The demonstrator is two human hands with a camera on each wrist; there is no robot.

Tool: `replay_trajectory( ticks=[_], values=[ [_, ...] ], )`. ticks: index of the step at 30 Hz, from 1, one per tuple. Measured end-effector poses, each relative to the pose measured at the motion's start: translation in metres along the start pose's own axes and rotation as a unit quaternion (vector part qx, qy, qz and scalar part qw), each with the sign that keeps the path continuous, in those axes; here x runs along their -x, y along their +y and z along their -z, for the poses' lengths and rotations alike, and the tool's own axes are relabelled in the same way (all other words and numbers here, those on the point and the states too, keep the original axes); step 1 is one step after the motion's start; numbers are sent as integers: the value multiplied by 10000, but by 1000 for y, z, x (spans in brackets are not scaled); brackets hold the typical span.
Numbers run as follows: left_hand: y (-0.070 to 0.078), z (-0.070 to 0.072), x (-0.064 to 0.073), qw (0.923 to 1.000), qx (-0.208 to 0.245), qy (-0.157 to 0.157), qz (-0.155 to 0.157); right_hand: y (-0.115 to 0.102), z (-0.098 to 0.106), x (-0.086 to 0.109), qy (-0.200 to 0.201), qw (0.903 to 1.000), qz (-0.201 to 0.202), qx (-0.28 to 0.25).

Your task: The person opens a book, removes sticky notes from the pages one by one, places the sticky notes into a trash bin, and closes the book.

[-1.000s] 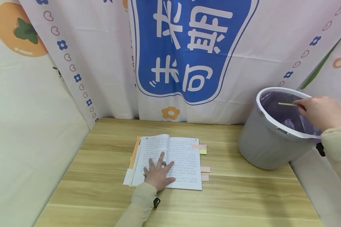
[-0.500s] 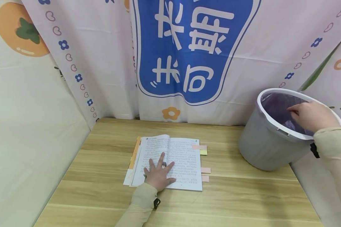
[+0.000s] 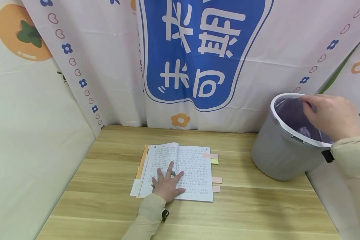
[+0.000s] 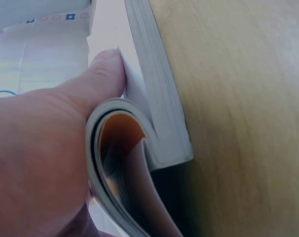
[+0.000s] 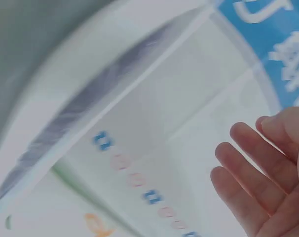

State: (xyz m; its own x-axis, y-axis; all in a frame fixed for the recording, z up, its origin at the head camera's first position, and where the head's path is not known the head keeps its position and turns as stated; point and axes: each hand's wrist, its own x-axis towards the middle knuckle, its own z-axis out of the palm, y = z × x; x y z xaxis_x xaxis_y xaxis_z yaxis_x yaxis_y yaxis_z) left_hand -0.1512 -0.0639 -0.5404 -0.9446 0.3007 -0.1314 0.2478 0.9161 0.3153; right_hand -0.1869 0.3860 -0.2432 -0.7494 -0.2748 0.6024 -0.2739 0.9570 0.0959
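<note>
An open book [image 3: 195, 170] with printed pages lies on the wooden table, its left pages arching up a little. My left hand [image 3: 167, 187] rests on it near the fold, fingers spread wide. In the left wrist view the thumb [image 4: 107, 74] presses the page beside the thick page edges [image 4: 162, 98], and the other side's pages curl in a loop. Over the grey bin [image 3: 283, 150] with a white rim is my right hand [image 3: 333, 115]. In the right wrist view that hand's fingers [image 5: 253, 173] are loosely bent and hold nothing.
Pink sticky tabs [image 3: 217, 180] and a yellow-green one [image 3: 214, 161] stick out from the book's right edge. A purple liner [image 3: 291, 113] lines the bin, which stands at the table's right edge. A printed curtain [image 3: 120, 83] hangs behind the table [image 3: 108, 213].
A second ago my right hand pinched a thin yellow strip over the bin; half a second ago the strip was out of sight. The right hand has since risen slightly. My left hand has stayed put.
</note>
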Motion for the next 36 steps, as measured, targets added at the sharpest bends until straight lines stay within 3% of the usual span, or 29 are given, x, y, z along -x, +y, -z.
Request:
replay_trajectory(
  ticks=[7, 16, 21, 26, 36],
  values=[
    [0, 1, 0, 10000, 2, -45, 16, -46, 1, 6, 966, 9936, 543, -206],
    [2, 4, 1, 10000, 62, -63, -7, -89, -32, 29, 1261, 9848, 932, -748],
    [2, 3, 1, 10000, 43, -84, 10, -109, -61, 47, 1147, 9842, 913, -996],
    [1, 1, 0, 10000, 31, -87, 15, -125, -93, 66, 762, 9863, 793, -1229],
    [-1, -3, -3, 9999, 3, -118, 81, -139, -147, 95, 12, 9882, 528, -1435]
  ],
)
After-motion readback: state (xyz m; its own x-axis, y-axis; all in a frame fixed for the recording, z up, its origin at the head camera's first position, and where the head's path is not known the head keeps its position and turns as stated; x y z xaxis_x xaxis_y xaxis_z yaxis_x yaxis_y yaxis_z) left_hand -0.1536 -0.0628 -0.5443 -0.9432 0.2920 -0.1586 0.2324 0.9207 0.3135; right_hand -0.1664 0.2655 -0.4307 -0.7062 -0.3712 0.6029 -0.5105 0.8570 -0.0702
